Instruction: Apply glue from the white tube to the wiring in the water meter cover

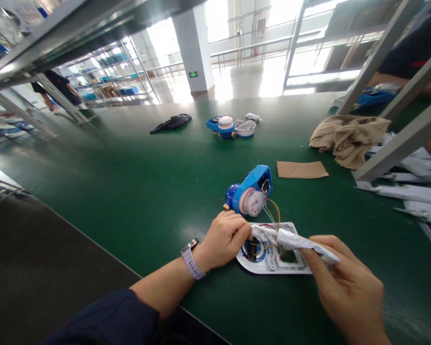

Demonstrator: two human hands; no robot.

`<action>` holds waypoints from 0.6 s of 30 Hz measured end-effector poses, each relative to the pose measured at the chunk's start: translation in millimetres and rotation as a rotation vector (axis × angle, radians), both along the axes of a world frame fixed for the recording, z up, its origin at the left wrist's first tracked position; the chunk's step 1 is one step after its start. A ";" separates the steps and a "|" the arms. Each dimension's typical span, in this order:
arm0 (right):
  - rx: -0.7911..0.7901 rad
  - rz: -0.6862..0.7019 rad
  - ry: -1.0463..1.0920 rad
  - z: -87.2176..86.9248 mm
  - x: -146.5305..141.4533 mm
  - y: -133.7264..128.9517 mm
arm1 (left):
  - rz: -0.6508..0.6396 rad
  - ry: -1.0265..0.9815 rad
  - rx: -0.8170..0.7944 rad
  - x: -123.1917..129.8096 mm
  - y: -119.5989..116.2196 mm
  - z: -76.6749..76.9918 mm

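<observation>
At lower centre, the right hand [355, 285] pinches a white tube [290, 238], the left hand [223, 240] its nozzle [264, 230], over a white casing [262, 270] already wired to the blue meter [250, 183] above but seemingly not yet closed.

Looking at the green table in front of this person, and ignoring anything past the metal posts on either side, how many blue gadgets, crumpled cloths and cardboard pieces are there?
Blue gadgets: 2 (near gadget, far gadget)
Crumpled cloths: 2 (beige cloth, dark cloth)
Cardboard pieces: 1 (flat brown piece)
Total: 5
</observation>
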State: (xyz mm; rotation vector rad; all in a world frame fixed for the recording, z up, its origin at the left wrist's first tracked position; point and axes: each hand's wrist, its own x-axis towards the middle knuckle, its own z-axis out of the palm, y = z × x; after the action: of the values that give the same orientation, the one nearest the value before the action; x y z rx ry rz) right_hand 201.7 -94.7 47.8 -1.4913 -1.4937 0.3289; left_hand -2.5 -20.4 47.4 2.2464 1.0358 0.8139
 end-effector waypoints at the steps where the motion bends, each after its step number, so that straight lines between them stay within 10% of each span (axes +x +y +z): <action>1: -0.001 -0.002 -0.004 0.0 0.0 -0.2 | 0.000 -0.018 -0.027 0.2 0.0 0.4; 18: -0.021 -0.021 0.022 0.0 3.8 -1.2 | -0.059 -0.175 -0.160 0.6 0.6 0.9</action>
State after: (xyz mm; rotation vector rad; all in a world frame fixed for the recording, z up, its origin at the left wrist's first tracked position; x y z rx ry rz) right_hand 205.5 -95.8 47.8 -1.5141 -1.4599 0.3482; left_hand -1.8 -19.9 48.3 2.0233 0.9146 0.8536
